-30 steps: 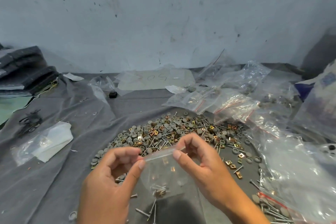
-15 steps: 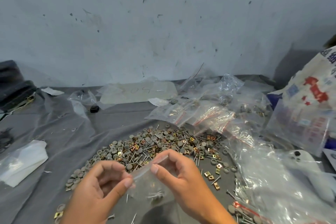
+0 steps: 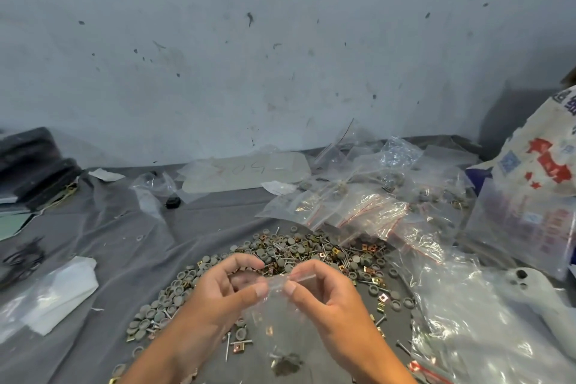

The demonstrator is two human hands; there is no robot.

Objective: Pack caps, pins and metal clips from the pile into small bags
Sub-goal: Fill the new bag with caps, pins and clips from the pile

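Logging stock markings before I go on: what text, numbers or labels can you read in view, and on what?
"504", faint red handwriting, the first digit unsure: on the flat clear plastic sheet by the wall.
Red and blue print on the white woven sack at right: too blurred to read.
Small clear bag that both hands pinch: no print seen.

A thin, glossy clear plastic bag (image 3: 282,318) is hanging over matt grey plastic-looking caps (image 3: 291,251), shiny metal pins (image 3: 228,346) and brassy metal clips (image 3: 336,251) that are lying on matt, wrinkled grey cloth (image 3: 103,227), while crinkly, glossy plastic bags (image 3: 367,212) are lying before a rough, scuffed, matt wall (image 3: 280,56).
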